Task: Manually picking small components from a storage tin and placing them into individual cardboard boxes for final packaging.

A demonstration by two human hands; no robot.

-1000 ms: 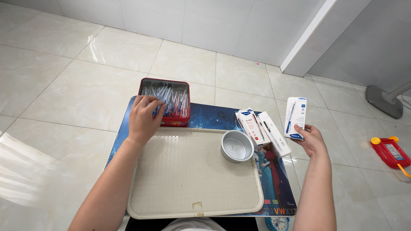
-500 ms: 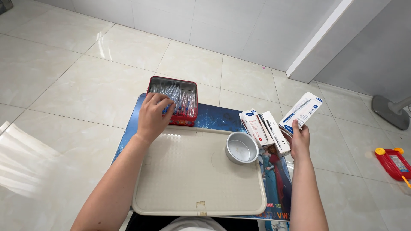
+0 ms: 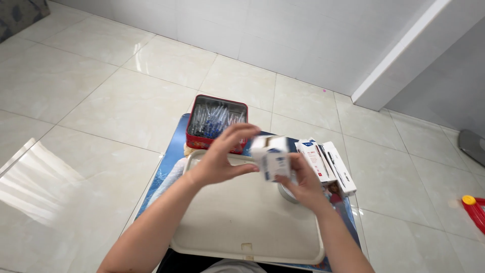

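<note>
Box: small white and blue carton (image 3: 272,157), hovering above the tray, between both hands, one end turned toward the camera.
Right hand: right hand (image 3: 302,183) gripping the carton from below and behind, fingers closing on its lower right side, palm sitting under it.
Left hand: left hand (image 3: 222,156) reaching in from the left, fingertips (image 3: 248,132) curling over the carton's top left edge, thumb pressing along its lower left edge.
Finger state: both sets of fingers clamping on the carton, left from the side and top, right from underneath; carton sitting between the two thumbs.
Tray: cream plastic tray (image 3: 237,222) lying directly beneath the hands, resting on a blue printed mat (image 3: 164,167).
Tin: red rectangular tin (image 3: 217,123) holding many clear and blue pens, standing just beyond the tray's far edge, behind the left hand.
Other boxes: two long white cartons (image 3: 326,164) lying side by side just right of the held carton, touching one another.
Bowl: round metal bowl (image 3: 284,194) peeking out under the right hand, mostly hidden.
Floor: pale glossy tiles (image 3: 101,101) surrounding the mat; red and yellow toy (image 3: 475,210) lying at the far right edge.
</note>
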